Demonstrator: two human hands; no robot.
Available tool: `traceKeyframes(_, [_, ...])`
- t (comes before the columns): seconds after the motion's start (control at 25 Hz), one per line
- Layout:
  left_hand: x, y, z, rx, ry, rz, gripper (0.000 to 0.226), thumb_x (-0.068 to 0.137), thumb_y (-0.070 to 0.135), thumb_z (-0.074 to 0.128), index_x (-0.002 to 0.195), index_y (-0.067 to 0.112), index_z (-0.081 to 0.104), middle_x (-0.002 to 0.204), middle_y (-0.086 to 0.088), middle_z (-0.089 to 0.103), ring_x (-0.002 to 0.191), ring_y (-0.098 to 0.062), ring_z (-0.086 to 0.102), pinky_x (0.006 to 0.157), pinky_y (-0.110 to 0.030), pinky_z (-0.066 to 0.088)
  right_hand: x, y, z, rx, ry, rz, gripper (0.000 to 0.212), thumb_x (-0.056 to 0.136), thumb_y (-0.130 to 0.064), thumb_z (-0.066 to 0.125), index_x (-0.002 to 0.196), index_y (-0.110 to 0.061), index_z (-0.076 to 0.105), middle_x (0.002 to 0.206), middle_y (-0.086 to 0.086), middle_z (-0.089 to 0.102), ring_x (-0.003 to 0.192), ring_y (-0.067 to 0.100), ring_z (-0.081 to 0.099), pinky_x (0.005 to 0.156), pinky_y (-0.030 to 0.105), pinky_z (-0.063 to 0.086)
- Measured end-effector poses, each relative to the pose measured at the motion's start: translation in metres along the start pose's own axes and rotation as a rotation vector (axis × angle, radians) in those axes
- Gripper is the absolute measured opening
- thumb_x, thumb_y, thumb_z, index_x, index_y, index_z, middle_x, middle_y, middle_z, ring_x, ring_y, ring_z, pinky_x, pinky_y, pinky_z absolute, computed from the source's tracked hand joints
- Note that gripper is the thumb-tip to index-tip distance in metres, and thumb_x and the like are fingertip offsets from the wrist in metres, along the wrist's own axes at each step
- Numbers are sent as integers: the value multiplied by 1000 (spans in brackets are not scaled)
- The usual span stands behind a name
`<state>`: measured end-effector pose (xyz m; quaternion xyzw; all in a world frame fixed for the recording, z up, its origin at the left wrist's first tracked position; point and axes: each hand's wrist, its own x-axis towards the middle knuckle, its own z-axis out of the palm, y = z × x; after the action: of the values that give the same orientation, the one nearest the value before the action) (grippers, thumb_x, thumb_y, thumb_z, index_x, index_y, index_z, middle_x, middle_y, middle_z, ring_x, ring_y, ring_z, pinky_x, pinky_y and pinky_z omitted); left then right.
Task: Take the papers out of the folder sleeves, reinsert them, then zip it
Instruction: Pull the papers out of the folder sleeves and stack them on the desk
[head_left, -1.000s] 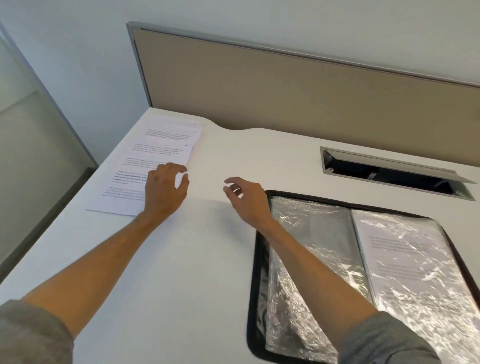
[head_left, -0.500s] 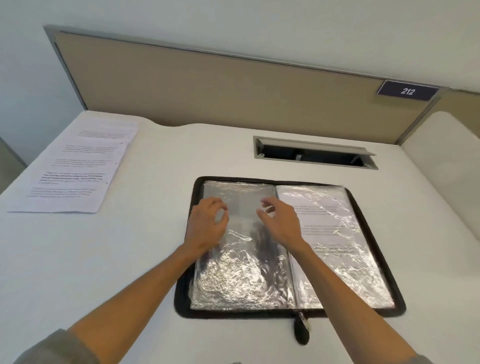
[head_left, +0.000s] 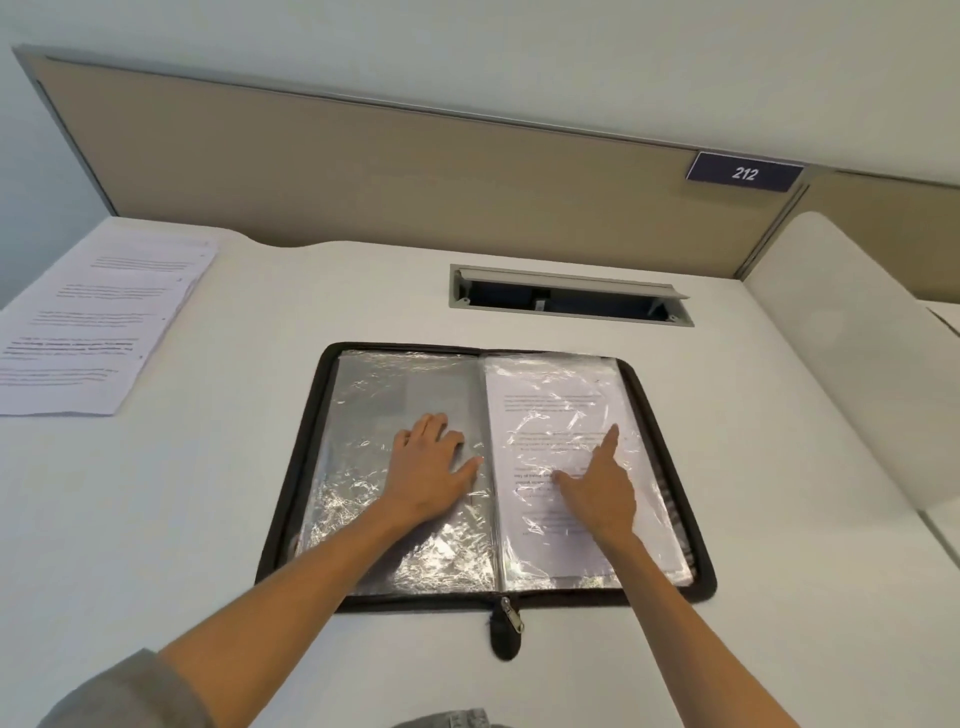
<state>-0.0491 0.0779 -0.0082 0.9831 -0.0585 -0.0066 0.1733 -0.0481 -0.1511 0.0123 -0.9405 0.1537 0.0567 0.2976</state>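
Note:
A black zip folder (head_left: 291, 499) lies open on the white desk. Its left clear sleeve (head_left: 363, 415) looks empty and shiny. Its right sleeve (head_left: 566, 395) holds a printed paper. My left hand (head_left: 431, 467) lies flat on the left sleeve, fingers spread. My right hand (head_left: 597, 488) rests on the right sleeve with the index finger stretched out over the paper. A stack of printed papers (head_left: 98, 322) lies at the desk's far left, apart from the folder. The zipper pull (head_left: 506, 616) hangs off the folder's near edge at the spine.
A cable slot (head_left: 569, 296) with a raised lid opens in the desk behind the folder. A beige partition (head_left: 415, 171) with a "212" label (head_left: 744, 173) closes off the back. A neighbouring desk (head_left: 852, 364) adjoins on the right.
Both hands left the paper stack at the left and came to the folder. The left hand has flattened on the left sleeve, and the right hand has shifted onto the right sleeve.

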Motion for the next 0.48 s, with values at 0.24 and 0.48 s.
traceKeyframes(0.24, [25,69,-44,-655,97,-237,76,77,75,56,132,23,46,124,4,55,113,-17,53,95,-40,46,-31,-42,12,122,136,-628,50,98,-10,53,145,-19,40,117,-8,67,99,10,60,94,30,48])
traceKeyframes(0.48, [49,26,-66,-902,121,-565,40,77,0,70,113,10,57,112,-9,64,95,-23,64,71,-32,51,-50,-59,5,120,293,-998,20,87,-15,65,106,-16,73,95,-6,75,81,7,67,72,21,53])
